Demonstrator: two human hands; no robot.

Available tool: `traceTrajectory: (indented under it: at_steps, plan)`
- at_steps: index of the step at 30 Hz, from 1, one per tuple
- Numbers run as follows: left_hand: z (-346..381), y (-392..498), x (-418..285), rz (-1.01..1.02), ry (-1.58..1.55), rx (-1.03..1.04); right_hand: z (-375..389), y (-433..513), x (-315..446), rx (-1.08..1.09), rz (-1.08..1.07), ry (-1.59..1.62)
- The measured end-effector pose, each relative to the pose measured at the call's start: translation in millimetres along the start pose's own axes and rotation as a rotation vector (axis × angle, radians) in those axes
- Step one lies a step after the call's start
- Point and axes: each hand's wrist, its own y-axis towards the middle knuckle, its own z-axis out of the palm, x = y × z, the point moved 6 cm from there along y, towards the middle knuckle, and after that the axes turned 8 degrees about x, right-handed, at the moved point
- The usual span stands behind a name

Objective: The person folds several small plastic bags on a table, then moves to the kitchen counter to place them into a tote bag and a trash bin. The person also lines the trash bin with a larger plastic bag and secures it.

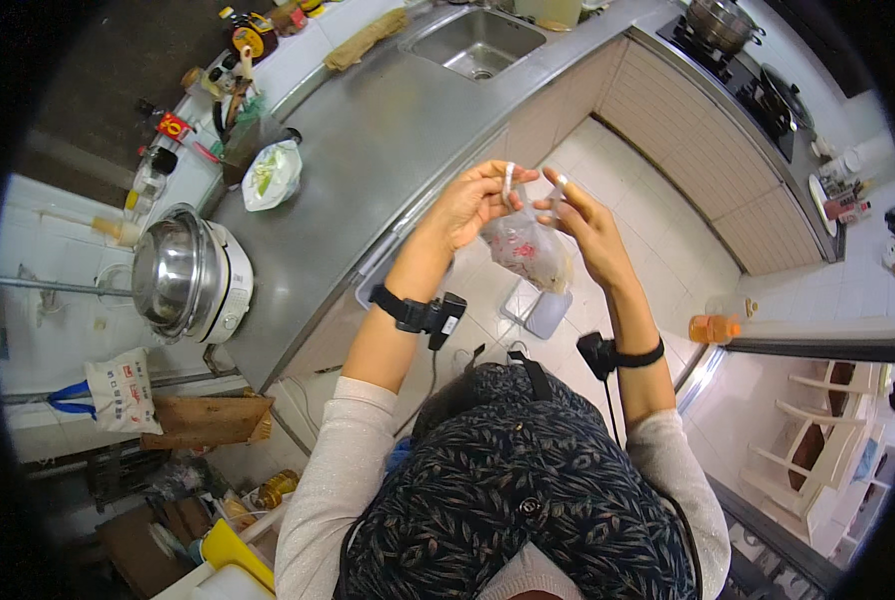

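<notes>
A clear plastic bag (528, 251) with red print hangs between my hands in front of my body, above the tiled floor. Something pale lies in its bottom; what it is cannot be told. My left hand (486, 196) has one handle loop of the bag around its fingers. The other handle is held by the fingers of my right hand (581, 217). Below the bag, a grey, flat, rectangular object (541, 311) is partly hidden.
A steel counter (357, 142) runs along the left, with a bag-lined bowl of green scraps (271, 176) and a white electric cooker (230, 289). Beyond are a sink (477, 46) and a gas stove (740, 82). An orange bottle (714, 328) stands at right.
</notes>
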Motion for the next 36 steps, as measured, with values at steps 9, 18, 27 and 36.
traceTrajectory:
  at_steps: [9, 18, 27, 36]
  plan:
    - [25, -23, 11, -0.136, 0.535, 0.021, 22, 14, -14, 0.323, 0.125, -0.066]
    - [-24, -77, 3, -0.053, 0.263, -0.502, -72, -60, -35, -0.013, 0.235, 0.723]
    - [75, 10, 106, -0.094, 0.677, -0.025, -67, -98, -49, -0.160, 0.086, -0.279]
    - [132, -8, 213, -0.374, 0.725, 0.462, -36, -215, -110, -0.912, 0.163, -0.504]
